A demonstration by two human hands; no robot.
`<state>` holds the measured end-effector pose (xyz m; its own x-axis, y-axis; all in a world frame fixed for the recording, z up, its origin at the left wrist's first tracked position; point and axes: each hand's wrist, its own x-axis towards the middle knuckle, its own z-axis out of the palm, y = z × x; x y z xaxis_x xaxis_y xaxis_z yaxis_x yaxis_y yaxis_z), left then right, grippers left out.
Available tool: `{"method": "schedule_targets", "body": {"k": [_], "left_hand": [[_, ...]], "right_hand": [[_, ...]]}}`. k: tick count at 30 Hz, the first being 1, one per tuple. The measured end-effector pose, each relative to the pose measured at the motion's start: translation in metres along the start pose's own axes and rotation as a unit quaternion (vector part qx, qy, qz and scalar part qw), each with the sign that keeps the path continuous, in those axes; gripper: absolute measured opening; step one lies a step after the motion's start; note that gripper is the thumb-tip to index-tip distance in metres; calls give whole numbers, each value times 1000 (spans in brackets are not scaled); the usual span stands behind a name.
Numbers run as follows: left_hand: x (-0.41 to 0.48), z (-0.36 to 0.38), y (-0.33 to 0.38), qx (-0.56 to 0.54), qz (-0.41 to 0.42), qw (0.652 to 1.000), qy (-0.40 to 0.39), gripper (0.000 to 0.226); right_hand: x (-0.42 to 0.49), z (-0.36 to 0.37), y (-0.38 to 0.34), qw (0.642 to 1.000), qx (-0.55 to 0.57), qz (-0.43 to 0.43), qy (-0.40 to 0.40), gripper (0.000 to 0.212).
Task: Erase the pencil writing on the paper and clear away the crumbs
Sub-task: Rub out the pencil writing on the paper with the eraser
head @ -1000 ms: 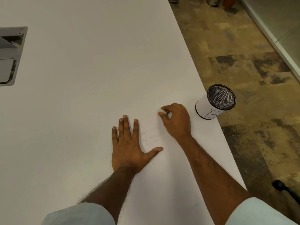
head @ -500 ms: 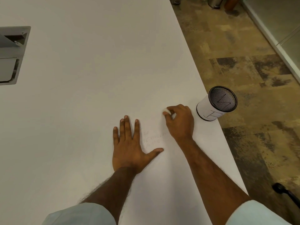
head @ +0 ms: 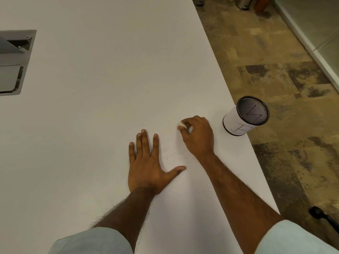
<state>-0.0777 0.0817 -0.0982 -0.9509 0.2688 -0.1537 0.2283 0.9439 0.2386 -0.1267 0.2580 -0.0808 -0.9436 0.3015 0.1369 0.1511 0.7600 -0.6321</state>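
A white sheet of paper [head: 183,189] lies on the white table, hard to tell from it. Faint pencil writing [head: 173,153] shows between my two hands. My left hand [head: 146,165] is pressed flat on the paper, fingers spread, thumb pointing right just below the writing. My right hand [head: 199,135] is just above and right of the writing, fingertips pinched on a small white eraser [head: 180,124] held against the sheet. No crumbs are clear enough to make out.
A white cylindrical mesh pen holder [head: 244,118] stands at the table's right edge [head: 256,162], close to my right hand. A grey cable hatch [head: 12,63] is set into the table at far left. Patterned floor lies beyond the edge.
My right hand with the eraser has shifted slightly, staying at the upper right of the writing. My left hand has kept still on the paper.
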Motion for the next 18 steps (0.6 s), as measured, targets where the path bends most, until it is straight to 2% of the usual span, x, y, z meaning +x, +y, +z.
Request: {"method": "schedule_targets", "body": {"k": [2, 5, 6, 8, 10, 12, 15, 18], "left_hand": [[0, -2, 0, -2, -1, 1000, -2, 122], [-2, -5, 2, -8, -7, 1000, 0, 122], [-2, -5, 2, -19, -10, 1000, 8, 122], [-4, -5, 3, -42, -12, 999, 30, 119], [-7, -5, 2, -72, 1, 995, 76, 110], [-10, -3, 0, -147, 3, 981, 123, 96], [-15, -3, -4, -287, -23, 938, 194, 71], [-20, -11, -19, -337, -62, 900, 271, 34]], "right_hand": [[-12, -4, -2, 991, 117, 53, 25, 10], [-43, -14, -1, 923, 326, 180, 100, 8], [-53, -17, 0, 900, 366, 204, 119, 7], [-71, -19, -1, 878, 404, 221, 130, 9], [-83, -18, -2, 880, 408, 212, 118, 7], [-89, -15, -1, 893, 392, 192, 109, 6], [-92, -12, 0, 908, 366, 173, 105, 9], [-94, -9, 2, 914, 358, 159, 107, 8]]}}
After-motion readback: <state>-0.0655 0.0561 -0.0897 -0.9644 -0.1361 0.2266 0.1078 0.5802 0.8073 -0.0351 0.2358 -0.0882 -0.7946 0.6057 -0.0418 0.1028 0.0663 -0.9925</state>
